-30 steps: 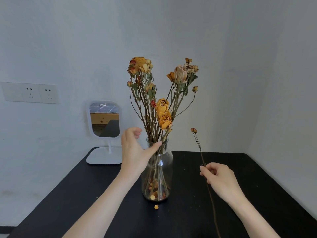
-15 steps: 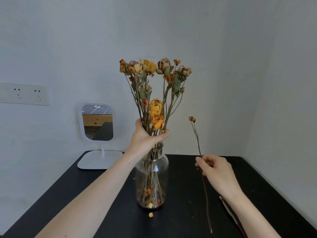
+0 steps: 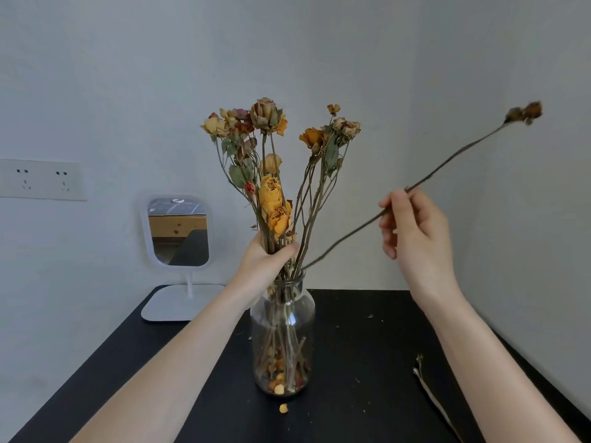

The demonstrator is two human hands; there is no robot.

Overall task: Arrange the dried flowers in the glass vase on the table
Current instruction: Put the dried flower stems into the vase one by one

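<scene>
Bouquet (image 3: 271, 199), faded yellow, gripped by left hand (image 3: 265, 263) above glass vase (image 3: 283, 330); right hand (image 3: 415, 238) pinches tilted brown-budded stem (image 3: 454, 158).

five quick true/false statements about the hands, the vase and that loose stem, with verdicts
1. The left hand grips the dried flowers just above the glass vase. True.
2. The right hand pinches a single stem, its lower end near the vase's mouth. True.
3. The vase lies on its side. False: it stands upright on the black table.
4. The mirror stands right of the vase. False: it stands to the left.
5. A yellow petal lies on the table in front of the vase. True.
</scene>
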